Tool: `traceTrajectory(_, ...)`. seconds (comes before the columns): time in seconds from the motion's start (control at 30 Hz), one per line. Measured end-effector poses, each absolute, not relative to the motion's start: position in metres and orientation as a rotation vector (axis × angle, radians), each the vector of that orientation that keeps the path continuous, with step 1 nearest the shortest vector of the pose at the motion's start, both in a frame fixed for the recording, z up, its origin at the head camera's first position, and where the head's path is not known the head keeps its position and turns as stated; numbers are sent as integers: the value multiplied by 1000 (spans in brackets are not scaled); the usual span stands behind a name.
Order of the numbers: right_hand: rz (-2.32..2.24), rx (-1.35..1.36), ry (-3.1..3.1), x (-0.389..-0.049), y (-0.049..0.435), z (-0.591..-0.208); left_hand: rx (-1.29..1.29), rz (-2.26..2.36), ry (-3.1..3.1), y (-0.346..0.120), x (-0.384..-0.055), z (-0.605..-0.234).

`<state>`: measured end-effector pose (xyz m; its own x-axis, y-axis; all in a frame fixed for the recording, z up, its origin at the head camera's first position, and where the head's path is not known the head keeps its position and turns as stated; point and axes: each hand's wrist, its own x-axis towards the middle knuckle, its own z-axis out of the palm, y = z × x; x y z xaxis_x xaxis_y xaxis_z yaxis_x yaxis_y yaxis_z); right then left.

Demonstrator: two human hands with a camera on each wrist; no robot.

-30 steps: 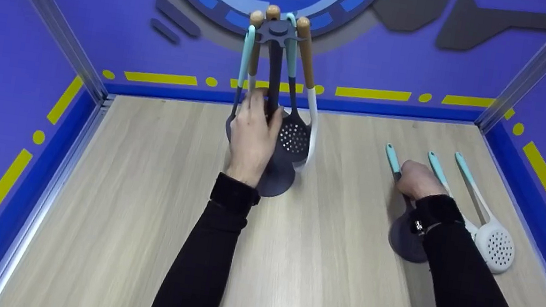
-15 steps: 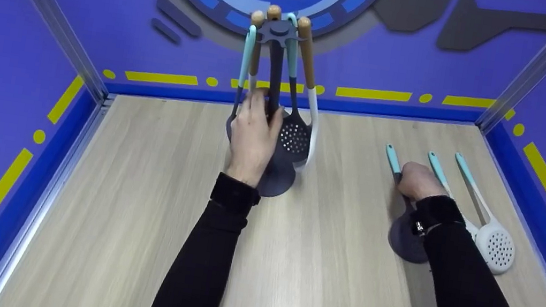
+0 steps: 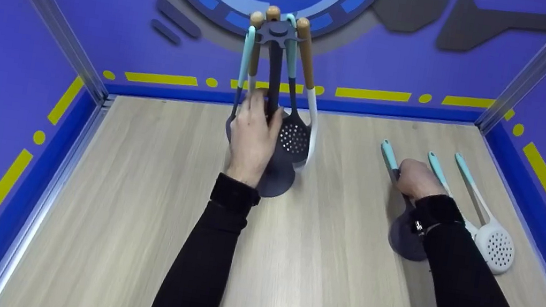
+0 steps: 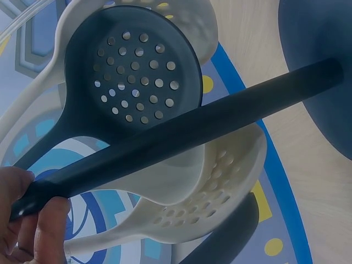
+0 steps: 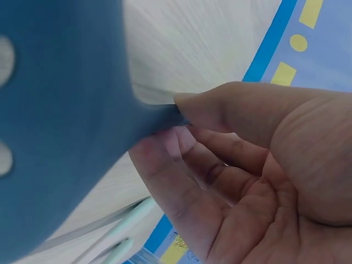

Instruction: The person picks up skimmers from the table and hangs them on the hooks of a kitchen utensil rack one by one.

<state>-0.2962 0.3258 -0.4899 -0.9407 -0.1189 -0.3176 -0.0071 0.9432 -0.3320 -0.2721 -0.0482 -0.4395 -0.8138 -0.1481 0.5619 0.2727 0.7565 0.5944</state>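
Observation:
A dark utensil stand (image 3: 279, 40) with a round base (image 3: 279, 181) stands at the back middle of the wooden table (image 3: 135, 208). My left hand (image 3: 254, 129) grips its upright pole (image 4: 192, 137); a dark perforated skimmer (image 4: 132, 77) and white slotted utensils (image 4: 220, 192) hang close round it. At the right, my right hand (image 3: 412, 179) pinches the neck of a dark spatula (image 3: 403, 241) with a teal handle, which lies on the table. In the right wrist view the thumb and fingers (image 5: 220, 110) close on that spatula (image 5: 60, 110).
Beside the right hand lie a white skimmer (image 3: 494, 246) and another teal-handled utensil (image 3: 436, 167). Purple walls with yellow marks enclose the table on three sides, with metal corner posts (image 3: 541, 63).
The teal handle of the dark spatula has shifted slightly to the left under my right hand. The left hand and the stand have not moved.

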Motion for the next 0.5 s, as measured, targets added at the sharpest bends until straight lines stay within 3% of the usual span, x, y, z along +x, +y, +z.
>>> traceTrajectory(0.5,-545,-113,2835,-295,313,-478,-99,-924,-2329,-47,-273,-440)
